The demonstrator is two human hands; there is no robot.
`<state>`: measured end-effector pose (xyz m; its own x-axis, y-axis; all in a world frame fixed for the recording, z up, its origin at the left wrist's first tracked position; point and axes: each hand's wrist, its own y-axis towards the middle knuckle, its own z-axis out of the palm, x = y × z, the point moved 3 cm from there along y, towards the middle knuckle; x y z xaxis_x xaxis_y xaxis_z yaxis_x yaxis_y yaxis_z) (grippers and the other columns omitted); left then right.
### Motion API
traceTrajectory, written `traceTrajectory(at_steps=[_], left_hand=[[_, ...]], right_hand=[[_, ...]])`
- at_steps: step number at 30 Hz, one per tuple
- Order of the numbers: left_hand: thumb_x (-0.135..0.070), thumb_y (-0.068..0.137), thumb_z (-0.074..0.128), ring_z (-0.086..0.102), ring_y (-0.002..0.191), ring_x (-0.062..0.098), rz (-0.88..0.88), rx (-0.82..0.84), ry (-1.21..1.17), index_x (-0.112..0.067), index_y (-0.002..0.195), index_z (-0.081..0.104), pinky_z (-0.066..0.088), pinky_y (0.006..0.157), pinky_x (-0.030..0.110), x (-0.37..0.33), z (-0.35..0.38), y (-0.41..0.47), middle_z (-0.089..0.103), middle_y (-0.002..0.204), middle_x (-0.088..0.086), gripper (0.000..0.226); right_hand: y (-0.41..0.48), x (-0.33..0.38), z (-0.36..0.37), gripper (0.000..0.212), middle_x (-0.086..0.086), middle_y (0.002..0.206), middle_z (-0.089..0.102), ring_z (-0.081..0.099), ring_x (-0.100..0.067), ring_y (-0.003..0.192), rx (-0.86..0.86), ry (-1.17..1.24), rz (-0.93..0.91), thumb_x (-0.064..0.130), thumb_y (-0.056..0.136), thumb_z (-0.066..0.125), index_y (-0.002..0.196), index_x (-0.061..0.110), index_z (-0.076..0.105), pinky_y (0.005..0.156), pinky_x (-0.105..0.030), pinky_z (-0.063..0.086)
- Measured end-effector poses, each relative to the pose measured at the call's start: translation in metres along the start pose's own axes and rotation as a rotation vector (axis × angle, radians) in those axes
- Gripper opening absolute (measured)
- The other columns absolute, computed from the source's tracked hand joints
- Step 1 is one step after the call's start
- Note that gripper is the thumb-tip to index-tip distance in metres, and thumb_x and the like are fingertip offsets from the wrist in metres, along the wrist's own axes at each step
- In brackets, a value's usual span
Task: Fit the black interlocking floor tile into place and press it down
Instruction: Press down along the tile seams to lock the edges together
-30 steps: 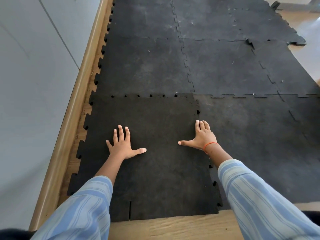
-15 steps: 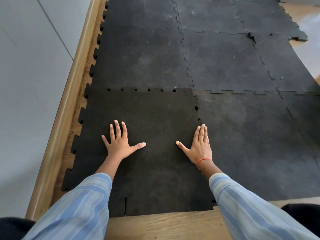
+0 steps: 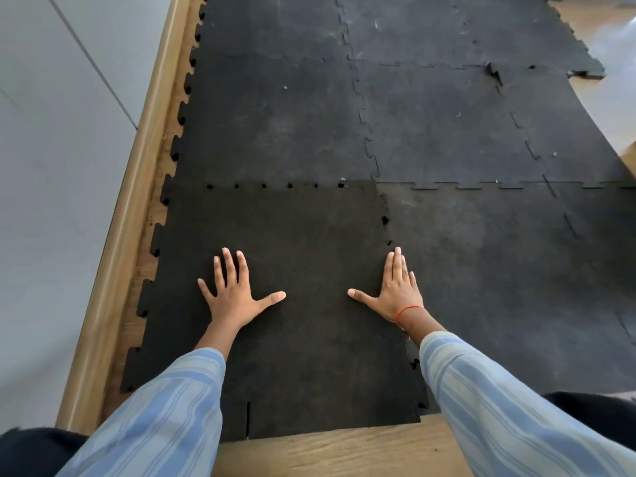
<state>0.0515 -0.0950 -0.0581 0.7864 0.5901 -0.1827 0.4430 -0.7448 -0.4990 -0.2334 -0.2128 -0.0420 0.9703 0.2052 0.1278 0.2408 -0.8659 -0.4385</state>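
**A:** What am I looking at from here?

**B:** Both my hands are flat on the black tile [image 3: 292,270], fingers released and spread, gripping nothing. The left hand [image 3: 234,294] sits left of the middle; the right hand [image 3: 395,290] lies along the tile's right edge, just beside the seam with the neighbouring mat [image 3: 499,270]. The tile lies on the wooden floor [image 3: 344,449] near the baseboard [image 3: 137,187], its far edge against the laid mats [image 3: 275,125].

**A:** Is it seated?

**B:** Not fully, I'd judge. Small dark gaps show along the far seam [image 3: 275,185], and a few more on the right edge, so the teeth look unlocked there.

**A:** How would you press it well?

**B:** I'd nudge the tile forward and right until the tabs line up, then press with the heels of my palms directly over the seams, working from the corner outward. Pressing in the middle would do little.

**A:** What's the material like?

**B:** Matte, grainy, rubbery-looking. This tile is darker and cleaner than the scuffed grey ones around it. The edges are jigsaw tabs, and there's a slit in the near edge.
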Motion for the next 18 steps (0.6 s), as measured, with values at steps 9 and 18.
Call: traceTrajectory(at_steps=[9, 18], left_hand=[[-0.097, 0.050, 0.017, -0.026, 0.143, 0.026, 0.016, -0.059, -0.006, -0.018, 0.148, -0.023, -0.006, 0.110, 0.065, 0.000, 0.006, 0.004, -0.030, 0.156, 0.007, 0.132], [-0.096, 0.052, 0.016, -0.025, 0.144, 0.026, 0.026, -0.068, 0.011, -0.016, 0.148, -0.021, -0.006, 0.109, 0.067, -0.007, 0.008, 0.004, -0.028, 0.157, 0.007, 0.130]], right_hand=[[0.008, -0.007, 0.011, 0.119, -0.008, 0.160, -0.017, -0.014, -0.020, 0.147, -0.133, -0.068, -0.058, 0.090, 0.068, 0.010, 0.149, 0.007, -0.013, 0.121, -0.043, -0.001], [0.008, -0.004, 0.008, 0.119, -0.004, 0.161, -0.014, -0.009, -0.019, 0.148, -0.107, 0.014, 0.002, 0.088, 0.070, 0.025, 0.150, 0.008, -0.010, 0.121, -0.044, 0.002]])
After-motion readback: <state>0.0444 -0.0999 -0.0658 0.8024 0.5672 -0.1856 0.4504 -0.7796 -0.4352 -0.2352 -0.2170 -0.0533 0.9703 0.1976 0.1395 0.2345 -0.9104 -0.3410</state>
